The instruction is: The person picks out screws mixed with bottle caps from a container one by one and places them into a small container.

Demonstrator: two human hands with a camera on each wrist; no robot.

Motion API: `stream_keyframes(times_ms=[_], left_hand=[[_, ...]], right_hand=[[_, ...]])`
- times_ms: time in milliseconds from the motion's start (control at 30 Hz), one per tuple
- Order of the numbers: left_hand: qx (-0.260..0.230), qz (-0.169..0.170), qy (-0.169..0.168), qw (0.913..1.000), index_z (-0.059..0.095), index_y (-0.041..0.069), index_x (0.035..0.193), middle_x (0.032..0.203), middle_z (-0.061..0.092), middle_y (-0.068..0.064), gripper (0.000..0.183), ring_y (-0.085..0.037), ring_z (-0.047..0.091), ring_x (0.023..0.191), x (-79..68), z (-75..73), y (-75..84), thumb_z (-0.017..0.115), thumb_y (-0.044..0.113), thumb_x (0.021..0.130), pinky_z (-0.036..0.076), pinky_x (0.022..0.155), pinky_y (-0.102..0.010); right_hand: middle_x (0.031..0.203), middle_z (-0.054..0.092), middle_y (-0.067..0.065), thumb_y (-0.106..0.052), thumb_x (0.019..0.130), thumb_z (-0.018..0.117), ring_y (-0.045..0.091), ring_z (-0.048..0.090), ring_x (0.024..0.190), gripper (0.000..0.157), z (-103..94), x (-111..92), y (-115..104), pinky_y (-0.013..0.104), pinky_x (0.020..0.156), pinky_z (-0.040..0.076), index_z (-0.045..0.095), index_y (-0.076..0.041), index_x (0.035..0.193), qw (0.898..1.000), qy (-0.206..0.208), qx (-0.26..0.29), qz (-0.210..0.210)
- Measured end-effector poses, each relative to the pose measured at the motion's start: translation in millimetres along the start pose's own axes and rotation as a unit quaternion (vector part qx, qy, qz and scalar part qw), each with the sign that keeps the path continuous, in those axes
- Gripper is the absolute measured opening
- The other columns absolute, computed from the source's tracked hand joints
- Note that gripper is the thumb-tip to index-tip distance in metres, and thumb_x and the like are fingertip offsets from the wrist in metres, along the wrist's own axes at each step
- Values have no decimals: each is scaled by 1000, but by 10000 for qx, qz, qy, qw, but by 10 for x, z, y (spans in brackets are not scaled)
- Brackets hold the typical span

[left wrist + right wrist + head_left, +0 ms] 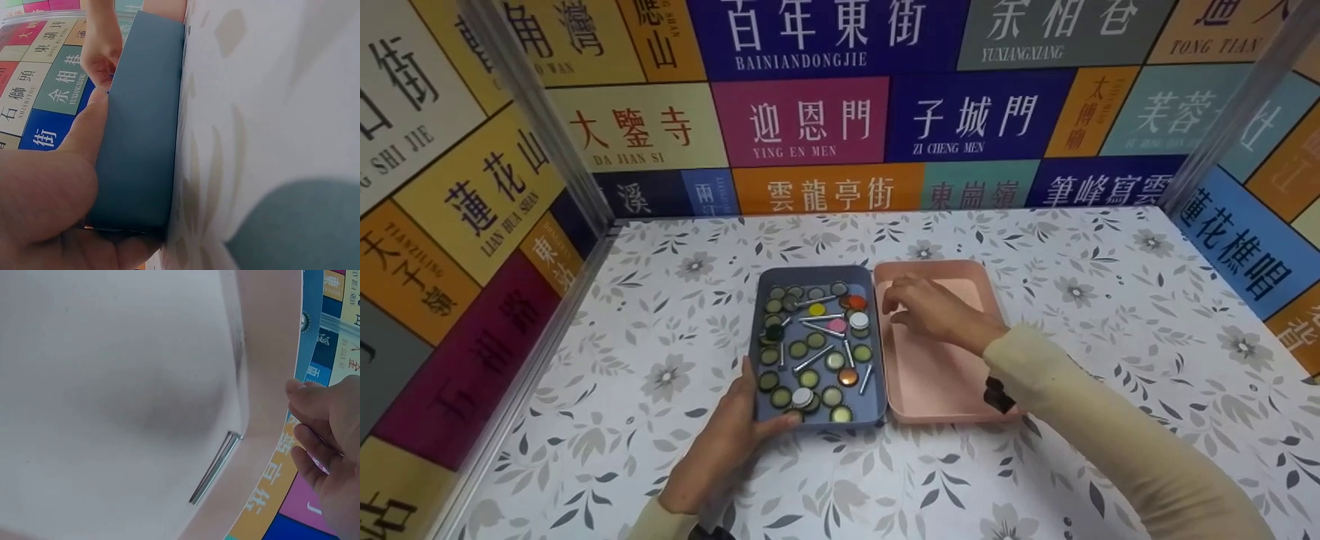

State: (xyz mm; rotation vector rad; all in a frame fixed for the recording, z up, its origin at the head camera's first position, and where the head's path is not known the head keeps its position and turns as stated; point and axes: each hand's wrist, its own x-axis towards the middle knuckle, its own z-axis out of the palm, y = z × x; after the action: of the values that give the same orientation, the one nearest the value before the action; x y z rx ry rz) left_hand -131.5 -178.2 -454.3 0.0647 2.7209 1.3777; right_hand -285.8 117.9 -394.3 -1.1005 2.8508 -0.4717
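Note:
My left hand (725, 431) grips the front left corner of a blue tray (877, 405), thumb at the rim and fingers along its outer side. Bottle caps (808, 379) and thin silver screws or nails (814, 358) lie scattered in that tray. Over the pink tray (934, 382), close to its left wall, hovers my right hand (934, 309) with loosely bent fingers. Nothing shows between thumb and fingers in the right wrist view. There, a slim silver metal piece (215, 468) lies in a corner of the pink tray.
Both trays stand side by side on a table (660, 450) covered in a floral pattern. Panels printed with place names (799, 120) form walls at the back and both sides. Among the caps are orange (848, 376), yellow (817, 309) and pink (838, 325) ones.

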Motion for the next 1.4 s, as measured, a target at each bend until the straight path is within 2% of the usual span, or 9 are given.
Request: stream_keyframes(times_ms=[100, 300, 533, 700, 800, 1067, 1200, 1400], left_hand=[[23, -1, -1, 10000, 0, -2, 159, 150, 40, -31, 123, -43, 44, 139, -3, 2, -4, 85, 33, 78, 30, 120, -56], [-80, -220, -42, 9997, -3, -1, 159, 153, 37, -30, 125, -42, 41, 142, -11, 5, 6, 84, 36, 78, 27, 122, -55], [-134, -94, -35, 9999, -2, -1, 159, 150, 40, -30, 123, -41, 45, 138, -13, 11, 12, 84, 33, 79, 29, 121, -55], [-102, -250, -61, 9996, -2, -1, 160, 152, 38, -30, 122, -39, 43, 140, -11, 11, 19, 84, 32, 80, 28, 121, -54], [-120, -143, -37, 9998, -1, -2, 159, 151, 40, -30, 121, -39, 45, 138, -11, 7, 17, 84, 31, 80, 30, 121, -54], [-125, 125, 67, 9998, 3, 1, 160, 146, 46, -27, 119, -37, 50, 134, -5, 7, 7, 85, 31, 79, 34, 118, -54], [-229, 48, 55, 9997, 2, 3, 161, 147, 45, -27, 121, -37, 49, 135, -5, 10, 4, 85, 31, 78, 32, 119, -53], [-325, -117, -7, 9994, -2, 3, 161, 150, 41, -28, 123, -39, 46, 138, -9, 7, 13, 85, 30, 77, 28, 121, -54]], right_hand=[[106, 71, 9, -6, 92, 71, 25, 63, 103, 13, 0, -6, -66, 41, 94, 54, 74, -6, 104, 10000, -38, 9, -67], [105, 72, 8, -6, 91, 72, 25, 61, 102, 15, 23, 8, -193, 41, 94, 53, 74, -5, 106, 9995, -95, -29, -314], [102, 73, 10, -5, 89, 74, 26, 61, 100, 12, 74, 28, -319, 42, 90, 52, 75, -3, 101, 9965, 7, 108, -827], [99, 72, 9, -9, 88, 75, 26, 61, 97, 12, 144, 17, -414, 43, 87, 51, 75, -5, 99, 9932, -41, -123, -1161], [96, 71, 9, -9, 87, 76, 26, 62, 94, 11, 188, 8, -464, 43, 86, 52, 74, -5, 97, 9918, -48, -135, -1271], [96, 73, 5, -7, 87, 73, 22, 61, 94, 7, 252, 0, -534, 40, 87, 51, 75, -9, 94, 9896, -323, -376, -1349], [96, 74, 3, -8, 86, 74, 23, 61, 93, 7, 296, -12, -545, 41, 84, 50, 75, -9, 93, 9874, -364, -530, -1445], [92, 73, 2, -8, 87, 74, 18, 62, 88, 8, 317, -20, -586, 37, 84, 53, 77, -10, 94, 9890, -613, -577, -1217]])
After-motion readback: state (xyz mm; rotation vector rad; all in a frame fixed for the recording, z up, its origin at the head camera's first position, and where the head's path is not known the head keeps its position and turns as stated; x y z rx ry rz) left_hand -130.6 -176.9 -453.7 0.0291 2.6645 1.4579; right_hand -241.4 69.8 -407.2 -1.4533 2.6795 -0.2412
